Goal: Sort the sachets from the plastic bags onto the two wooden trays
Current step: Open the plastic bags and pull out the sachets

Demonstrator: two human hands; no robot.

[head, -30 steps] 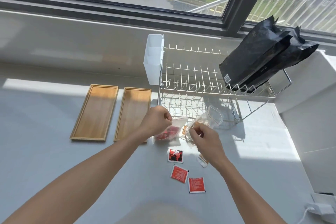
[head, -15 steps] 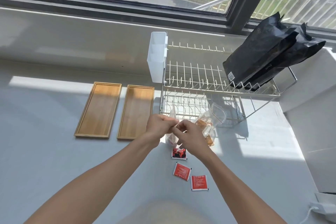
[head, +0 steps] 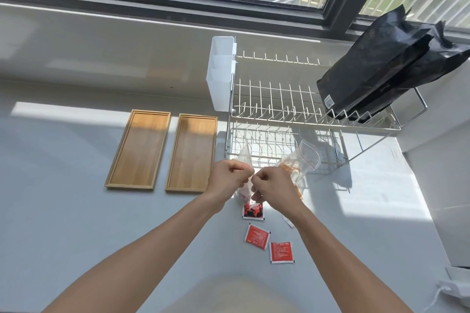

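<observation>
Now that my right hand [head: 273, 185] has left the orange bag [head: 295, 165] and joined my left hand [head: 230, 178], both are pinching the mouth of the red bag [head: 245, 157] between curled fingertips, one hand on each side. A second ago the hands were apart, the left gripping this bag alone on the counter [head: 76, 223]; now I am holding it upright, its top corner rising above my knuckles, in front of the rack [head: 292, 119]. I judge that I am pulling the seal open, so the emptying of this bag is only beginning. The orange bag is lying loose just right of my right hand, against the rack's front edge. Three red sachets [head: 256, 236] are resting on the counter nearer to me than the rack, just beneath my wrists. Both trays [head: 162, 150] are sitting bare to the left of the rack, so no sorting is yet done.
</observation>
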